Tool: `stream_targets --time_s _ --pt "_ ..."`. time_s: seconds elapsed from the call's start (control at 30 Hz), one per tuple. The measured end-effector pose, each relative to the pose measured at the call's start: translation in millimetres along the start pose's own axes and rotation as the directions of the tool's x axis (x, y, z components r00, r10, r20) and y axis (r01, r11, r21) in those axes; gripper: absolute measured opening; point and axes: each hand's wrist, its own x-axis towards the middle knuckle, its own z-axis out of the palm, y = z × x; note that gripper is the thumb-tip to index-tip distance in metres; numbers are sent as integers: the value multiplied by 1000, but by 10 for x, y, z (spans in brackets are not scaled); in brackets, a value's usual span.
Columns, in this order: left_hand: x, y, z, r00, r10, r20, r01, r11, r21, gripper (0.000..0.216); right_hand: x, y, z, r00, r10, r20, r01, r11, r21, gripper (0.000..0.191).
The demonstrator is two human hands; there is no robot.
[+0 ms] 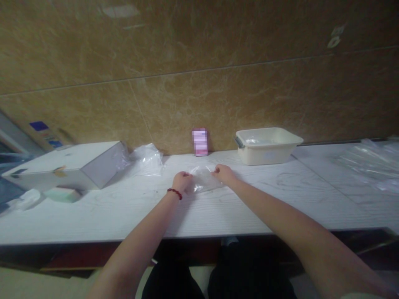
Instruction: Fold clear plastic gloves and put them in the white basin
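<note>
A clear plastic bag (204,179) is stretched between my two hands, just above the middle of the white wood-grain table (118,220). My left hand (182,181), with a dark red bead bracelet at the wrist, pinches the bag's left side. Opposite it, my right hand (225,173) grips the upper right edge between thumb and fingers. The bag looks flat and see-through; whether anything is inside I cannot tell.
Against the wall leans a phone (200,142). To its right stands a cream plastic basin (264,153). On the left are a white box (68,164), crumpled clear plastic (148,160) and a pale green block (63,194). Plastic sheets (374,162) lie far right.
</note>
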Motion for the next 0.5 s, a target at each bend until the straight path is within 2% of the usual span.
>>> stream_targets --time_s 0.23,0.5 --pt "153 -51 -28 1000 -4 -4 4 998 69 11 140 16 101 1000 -16 5 16 996 -93 24" --pt "281 -67 5 998 51 -23 -49 995 82 16 313 -26 91 994 46 100 -24 978 -205 34"
